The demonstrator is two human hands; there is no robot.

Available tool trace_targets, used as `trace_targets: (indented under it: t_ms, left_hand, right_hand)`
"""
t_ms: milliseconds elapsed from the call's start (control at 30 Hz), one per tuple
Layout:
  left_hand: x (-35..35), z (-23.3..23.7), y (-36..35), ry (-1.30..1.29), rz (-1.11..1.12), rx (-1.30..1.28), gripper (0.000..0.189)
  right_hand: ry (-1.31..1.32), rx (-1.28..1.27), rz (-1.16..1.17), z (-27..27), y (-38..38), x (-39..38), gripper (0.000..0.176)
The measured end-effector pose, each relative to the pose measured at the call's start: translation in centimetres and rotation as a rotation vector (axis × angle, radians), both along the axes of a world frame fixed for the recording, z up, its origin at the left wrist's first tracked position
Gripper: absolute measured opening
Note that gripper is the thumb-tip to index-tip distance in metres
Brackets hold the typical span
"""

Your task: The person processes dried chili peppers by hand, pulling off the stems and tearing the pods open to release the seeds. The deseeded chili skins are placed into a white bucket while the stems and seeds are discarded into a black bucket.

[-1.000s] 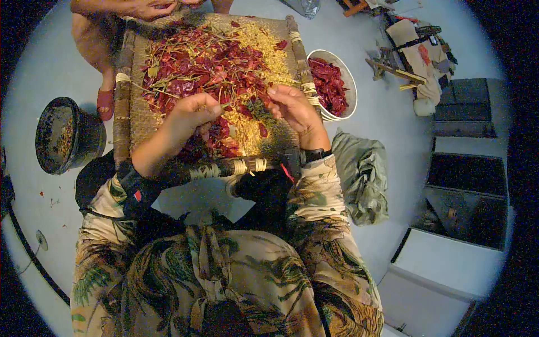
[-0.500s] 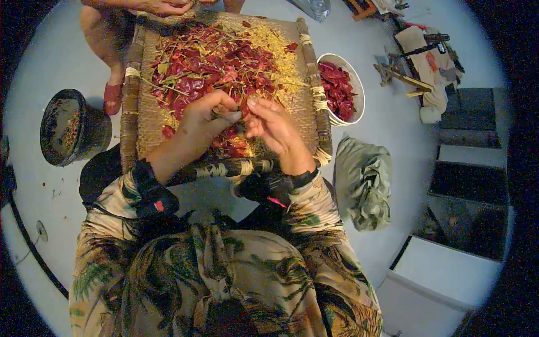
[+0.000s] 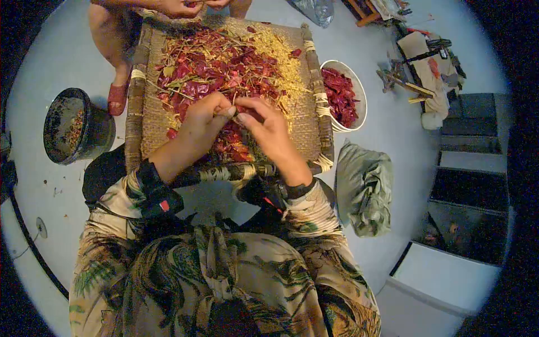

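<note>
A woven tray (image 3: 150,121) rests in front of me, heaped with dried red chillies (image 3: 208,64), stems and yellow seeds (image 3: 286,62). My left hand (image 3: 203,121) and my right hand (image 3: 264,123) meet over the near part of the heap, fingertips pinched together on one dried chilli between them. The chilli itself is mostly hidden by my fingers.
A white bowl (image 3: 360,101) of red chillies stands right of the tray, a black bucket (image 3: 73,132) left of it. Another person's hands (image 3: 179,7) work at the tray's far edge, foot in a red sandal (image 3: 117,96). A green cloth (image 3: 365,188) lies at right; steps beyond.
My right hand has moved left from the tray's right side to meet my left hand, and both now pinch a chilli together over the heap.
</note>
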State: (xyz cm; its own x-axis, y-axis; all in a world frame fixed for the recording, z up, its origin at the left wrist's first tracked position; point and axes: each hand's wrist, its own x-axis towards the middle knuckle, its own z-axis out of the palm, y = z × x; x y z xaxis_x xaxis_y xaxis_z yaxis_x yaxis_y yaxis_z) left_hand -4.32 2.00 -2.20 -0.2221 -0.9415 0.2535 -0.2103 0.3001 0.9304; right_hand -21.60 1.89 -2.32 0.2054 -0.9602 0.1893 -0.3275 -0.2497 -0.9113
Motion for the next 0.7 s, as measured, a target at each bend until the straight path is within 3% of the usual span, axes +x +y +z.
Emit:
trace_targets:
  t_ms: [67, 167, 367, 567, 700]
  left_hand:
    - [0.0, -0.5, -0.1, 0.000, -0.005, -0.011, 0.013]
    - [0.2, -0.2, 0.0, 0.022, -0.005, 0.069, 0.014]
    - [0.2, -0.9, -0.4, 0.158, -0.056, 0.190, 0.013]
    - [0.5, 1.5, 0.3, -0.187, -0.028, -0.195, 0.008]
    - [1.2, 2.8, 0.5, -0.228, -0.147, -0.158, 0.011]
  right_hand:
    - [0.146, -0.130, 0.075, -0.2, 0.0, -0.3, 0.021]
    - [0.116, 0.024, 0.009, 0.3, 0.7, 0.0, 0.019]
    - [0.162, -0.111, 0.028, 0.7, 0.6, 0.2, 0.014]
    - [0.149, -0.199, 0.079, 1.0, 0.6, 0.0, 0.013]
    - [0.094, -0.164, 0.115, 0.9, 0.7, -0.1, 0.014]
